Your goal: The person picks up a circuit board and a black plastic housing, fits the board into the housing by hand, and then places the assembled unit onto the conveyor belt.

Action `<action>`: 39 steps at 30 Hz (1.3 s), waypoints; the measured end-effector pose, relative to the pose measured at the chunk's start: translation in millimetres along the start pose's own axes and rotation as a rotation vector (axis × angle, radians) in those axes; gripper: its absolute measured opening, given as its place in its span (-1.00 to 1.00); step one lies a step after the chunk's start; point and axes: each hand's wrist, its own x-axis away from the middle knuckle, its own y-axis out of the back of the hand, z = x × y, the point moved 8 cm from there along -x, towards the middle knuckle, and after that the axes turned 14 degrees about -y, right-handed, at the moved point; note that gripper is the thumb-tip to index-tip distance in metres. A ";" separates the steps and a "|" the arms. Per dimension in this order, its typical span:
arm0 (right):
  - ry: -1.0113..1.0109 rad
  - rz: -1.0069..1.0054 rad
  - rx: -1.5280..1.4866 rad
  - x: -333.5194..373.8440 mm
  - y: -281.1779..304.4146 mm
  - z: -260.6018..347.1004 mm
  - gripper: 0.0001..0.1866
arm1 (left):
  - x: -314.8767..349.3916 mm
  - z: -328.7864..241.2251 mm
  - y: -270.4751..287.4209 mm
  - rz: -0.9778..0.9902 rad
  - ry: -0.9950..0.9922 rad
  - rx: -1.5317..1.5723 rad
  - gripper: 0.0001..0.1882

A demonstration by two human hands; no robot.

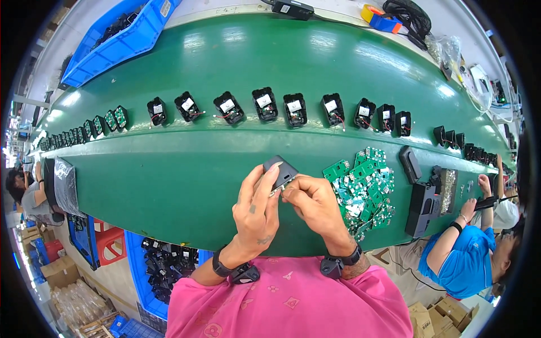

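A small black plastic housing is held tilted over the bench, in front of my chest. My left hand is closed on it, its fingers along the left side and top. My right hand pinches at the housing's lower right edge, thumb and forefinger together. Whatever lies between those fingertips is hidden. A bit of metal or circuit board shows at the housing's lower edge. To the right of my hands lies a heap of green circuit boards. Beyond them, open black housings with white-labelled parts and thin wires stand in a row.
Housings with green boards line the far left. A blue bin stands back left, and another blue bin of black parts is below the bench edge. A black device lies right, near a co-worker in a blue shirt.
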 end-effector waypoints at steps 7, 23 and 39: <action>0.311 -0.264 0.378 11.6 1.6 13.8 -0.92 | 2.6 6.2 -10.2 0.025 0.016 0.001 -0.57; 0.499 -0.418 0.423 11.0 14.1 18.5 -0.89 | 5.6 34.2 -8.7 -0.053 0.138 0.128 -0.54; 0.367 -0.040 -0.317 13.8 14.2 2.6 -0.90 | -5.2 25.4 -13.4 0.154 0.292 0.568 -0.35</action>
